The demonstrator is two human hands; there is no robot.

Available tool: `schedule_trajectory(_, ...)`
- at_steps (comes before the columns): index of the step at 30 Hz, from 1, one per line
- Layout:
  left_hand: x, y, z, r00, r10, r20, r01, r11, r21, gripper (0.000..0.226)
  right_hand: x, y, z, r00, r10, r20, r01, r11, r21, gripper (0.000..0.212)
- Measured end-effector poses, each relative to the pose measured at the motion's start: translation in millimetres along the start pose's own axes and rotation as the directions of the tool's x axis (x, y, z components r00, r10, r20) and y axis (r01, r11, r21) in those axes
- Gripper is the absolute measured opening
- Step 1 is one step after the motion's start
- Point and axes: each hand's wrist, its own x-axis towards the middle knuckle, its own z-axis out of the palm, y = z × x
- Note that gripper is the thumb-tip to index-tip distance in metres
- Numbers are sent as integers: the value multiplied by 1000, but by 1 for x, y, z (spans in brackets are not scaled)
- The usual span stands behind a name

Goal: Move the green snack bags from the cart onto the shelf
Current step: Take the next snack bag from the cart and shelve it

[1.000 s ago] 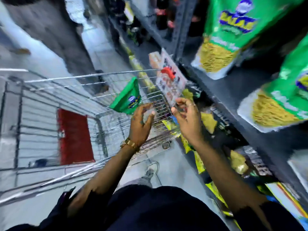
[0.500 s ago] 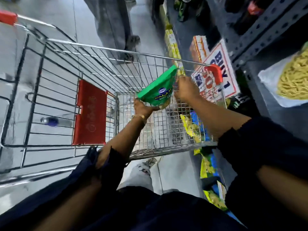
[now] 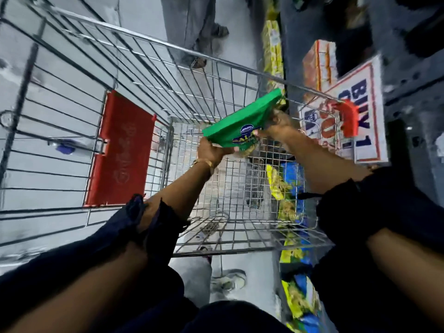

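A green snack bag (image 3: pixel 242 121) with a blue logo is held tilted above the wire cart (image 3: pixel 149 42). My left hand (image 3: pixel 211 151) grips its lower edge from below. My right hand (image 3: pixel 276 126) grips its right side near the logo. Both arms reach out over the cart's near basket. The shelf (image 3: pixel 413 68) is a dark blurred strip at the far right.
A red flap (image 3: pixel 120 150) lies in the cart's seat section, with a red corner cap (image 3: pixel 348 116) at its right. A "BUY 1" sign (image 3: pixel 360 111) leans by the shelf. Yellow and blue packs (image 3: pixel 286 188) line the lower shelf. Another person's legs (image 3: pixel 194 30) stand beyond the cart.
The view swung down from the shelf to the cart. My right hand came onto the green bag, which is now held by both hands above the basket.
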Motion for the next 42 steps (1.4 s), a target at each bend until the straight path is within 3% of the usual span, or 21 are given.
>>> schedule_trajectory(2,2,4,0,1000,-10,-19,9,998,-58,63,-12,4,6,999,35,-15,-32,983,183,76)
schedule_trajectory(6,5,3,-3,998,-55,-6,55,998,-28,51,-19,16,18,997,47,-56,-28,951,308,69)
schedule_trajectory(11,21,-28,-21,991,-25,131,12,995,98,52,-37,46,18,997,34,-76,-17,976,215,97)
schedule_trajectory(14,-16,5,-37,972,5,235,-47,984,173,38,-66,60,16,1000,-6,14,1,947,320,75)
schedule_trajectory(17,-41,24,-50,916,28,400,-125,968,218,26,-102,70,18,994,-107,26,93,942,323,83)
schedule_trajectory(20,-68,47,-59,844,84,530,-241,942,235,29,-142,78,19,987,-157,-40,160,912,377,73)
schedule_trajectory(23,-99,74,-54,795,189,576,-367,907,209,30,-190,72,14,944,-220,-246,306,862,403,60)
schedule_trajectory(27,-146,102,-39,704,393,592,-563,816,128,7,-255,55,4,808,-234,-541,500,759,418,46)
schedule_trajectory(28,-159,108,-33,671,448,591,-616,780,108,17,-272,50,0,767,-217,-604,530,745,405,40)
schedule_trajectory(30,-186,116,-16,588,528,613,-665,747,-6,13,-301,49,-10,687,-155,-710,563,732,384,32)
schedule_trajectory(33,-234,127,13,472,600,646,-668,722,-182,30,-346,52,-25,554,-29,-832,613,691,383,50)
schedule_trajectory(38,-300,133,63,244,632,736,-639,675,-369,16,-420,84,-46,350,117,-929,682,649,338,62)
schedule_trajectory(42,-357,118,100,84,587,805,-585,683,-437,13,-471,123,-51,169,215,-962,670,691,272,77)
